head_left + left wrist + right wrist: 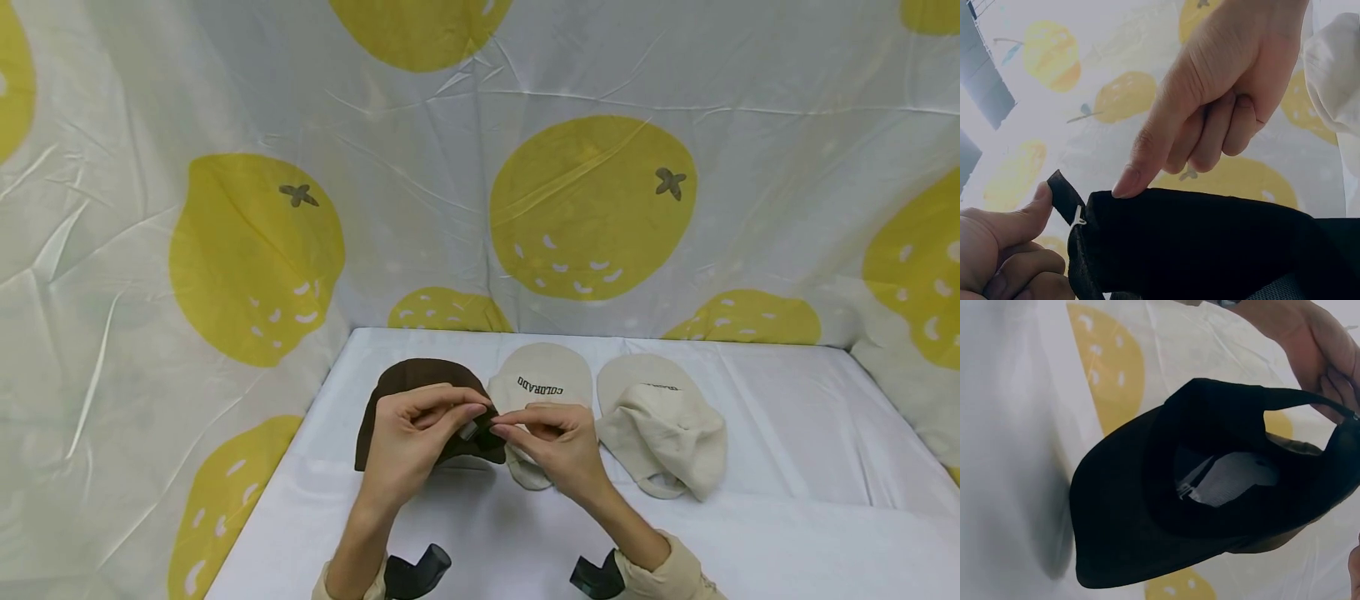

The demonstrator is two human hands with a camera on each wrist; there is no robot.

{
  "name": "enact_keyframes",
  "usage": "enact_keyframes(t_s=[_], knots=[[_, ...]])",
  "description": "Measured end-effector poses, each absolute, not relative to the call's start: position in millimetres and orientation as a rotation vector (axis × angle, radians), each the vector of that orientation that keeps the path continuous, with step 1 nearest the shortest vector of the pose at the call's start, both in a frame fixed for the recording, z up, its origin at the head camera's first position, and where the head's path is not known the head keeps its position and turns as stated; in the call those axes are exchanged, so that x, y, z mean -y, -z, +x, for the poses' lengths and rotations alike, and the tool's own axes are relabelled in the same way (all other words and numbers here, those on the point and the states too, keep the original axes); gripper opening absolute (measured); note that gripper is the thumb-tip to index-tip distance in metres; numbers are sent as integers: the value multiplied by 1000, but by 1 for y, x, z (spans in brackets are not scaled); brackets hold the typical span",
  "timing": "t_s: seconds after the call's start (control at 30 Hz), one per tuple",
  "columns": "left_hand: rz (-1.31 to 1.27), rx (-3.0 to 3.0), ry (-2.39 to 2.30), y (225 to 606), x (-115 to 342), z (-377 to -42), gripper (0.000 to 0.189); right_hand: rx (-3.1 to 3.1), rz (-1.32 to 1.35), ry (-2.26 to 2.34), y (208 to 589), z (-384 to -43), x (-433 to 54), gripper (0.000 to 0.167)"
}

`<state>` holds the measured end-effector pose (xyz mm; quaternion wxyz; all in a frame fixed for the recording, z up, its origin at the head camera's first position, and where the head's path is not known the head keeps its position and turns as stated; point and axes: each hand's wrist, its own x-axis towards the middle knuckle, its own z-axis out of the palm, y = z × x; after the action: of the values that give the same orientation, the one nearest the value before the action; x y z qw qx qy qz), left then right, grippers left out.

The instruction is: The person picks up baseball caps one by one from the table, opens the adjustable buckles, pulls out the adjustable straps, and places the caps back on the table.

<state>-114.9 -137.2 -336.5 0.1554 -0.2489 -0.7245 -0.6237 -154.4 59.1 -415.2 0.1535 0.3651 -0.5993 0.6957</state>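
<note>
A dark brown baseball cap [423,372] is held at its back strap by both hands, its brim low by the table in the right wrist view. My left hand [405,446] pinches the loose end of the strap [1065,192] between thumb and finger. Beside that end shows a small metal buckle [1079,217]. My right hand [562,442] pinches the strap or edge close to the buckle, its thumb on the dark fabric in the left wrist view. The cap's hollow inside [1229,478] and its back opening face the right wrist camera.
Two beige caps lie right of the brown one: a cap lettered COLORADO [543,375], partly behind my right hand, and a crumpled cap [667,433]. They lie on a white-covered table [787,433]. A lemon-print curtain [420,192] hangs behind and at both sides.
</note>
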Motion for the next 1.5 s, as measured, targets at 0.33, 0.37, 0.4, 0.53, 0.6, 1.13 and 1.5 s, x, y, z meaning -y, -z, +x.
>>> enact_keyframes(t_s=[0.33,0.37,0.4,0.53,0.6,1.13,1.5], knots=[[-713,2036,1716,332,142,-110,12,1624,1127,-1898,405,-144,-58,24],[-720,2026,1716,331,142,-110,12,1617,1130,-1897,404,-143,-58,24],[-725,2016,1716,331,142,-109,13,1611,1129,-1894,403,-142,-58,25],[-762,1980,1728,330,144,-108,13,1590,1101,-1888,400,-138,-59,27],[-779,1974,1731,330,145,-108,14,1582,1078,-1893,399,-137,-59,28],[-921,1995,1684,330,143,-105,17,1609,982,-1880,394,-132,-58,26],[-860,2051,1661,331,138,-104,21,1591,1063,-1826,397,-131,-55,27]])
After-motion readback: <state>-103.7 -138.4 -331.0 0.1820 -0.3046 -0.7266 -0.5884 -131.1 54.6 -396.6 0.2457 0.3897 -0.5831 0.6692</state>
